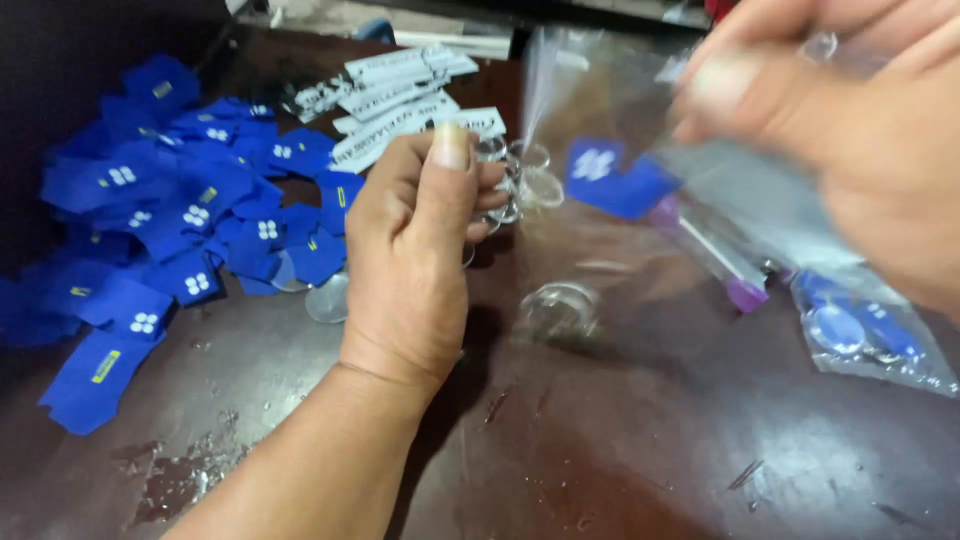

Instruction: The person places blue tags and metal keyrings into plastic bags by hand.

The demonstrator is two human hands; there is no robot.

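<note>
My left hand is at the centre, fingers curled around a bunch of clear round plastic pieces that stick out past my fingertips. My right hand, blurred at the upper right, pinches a clear plastic bag. A small blue card with a white mark sits inside or against the bag, close to the clear pieces. One loose clear round piece lies on the brown table just right of my left wrist.
A heap of blue cards with white marks covers the table's left side. White printed strips lie at the back centre. A filled clear bag with blue items rests at the right. Another clear disc lies by the blue heap.
</note>
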